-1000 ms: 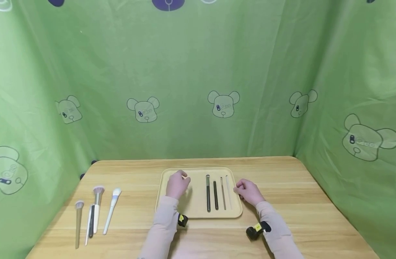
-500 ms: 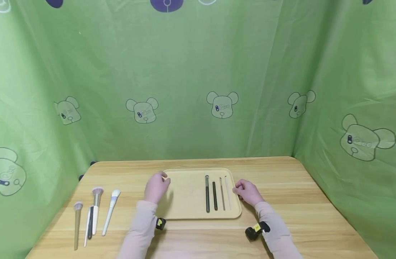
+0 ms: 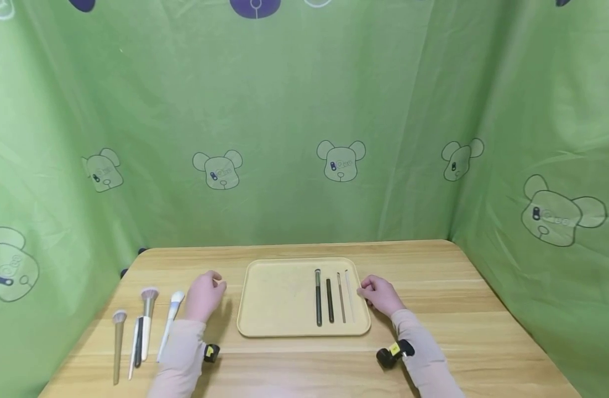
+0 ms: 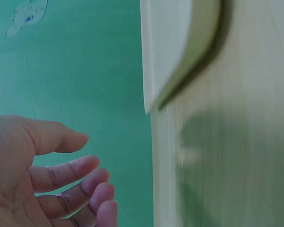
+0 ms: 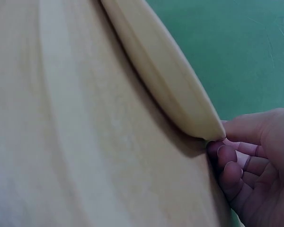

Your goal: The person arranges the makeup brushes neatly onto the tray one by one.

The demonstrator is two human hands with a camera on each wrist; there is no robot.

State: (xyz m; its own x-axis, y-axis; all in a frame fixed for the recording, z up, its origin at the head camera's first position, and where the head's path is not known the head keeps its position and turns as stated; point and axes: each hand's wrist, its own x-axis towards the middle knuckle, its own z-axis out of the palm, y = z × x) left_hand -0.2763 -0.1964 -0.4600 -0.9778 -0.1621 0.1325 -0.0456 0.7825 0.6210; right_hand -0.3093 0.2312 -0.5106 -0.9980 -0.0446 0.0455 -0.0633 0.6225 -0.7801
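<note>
My right hand (image 3: 381,297) holds the right rim of a pale yellow tray (image 3: 264,334). In the right wrist view its thumb lies over the rim and its fingers curl beneath. Toward the tray's right side lie a dark-handled makeup brush (image 3: 318,301), a short black stick-like piece (image 3: 330,303), a thin brown brush (image 3: 341,301) and a slim white one (image 3: 351,298). My left hand (image 3: 205,296) hovers left of the tray, near a white-tipped makeup brush (image 3: 174,307). Its fingers are loosely bent around nothing in the left wrist view, and its sleeve covers part of that brush.
At the left of the wooden table (image 3: 434,354) lie a tan-handled brush (image 3: 117,348), a large fluffy brush (image 3: 147,315) and a black-handled one (image 3: 139,348) beside a thin white handle (image 3: 133,354). Green curtains (image 3: 284,210) enclose the table's back and sides.
My left hand has moved left from above the tray, past its left rim, toward the brushes on the table. My right hand stays at the tray's right rim.
</note>
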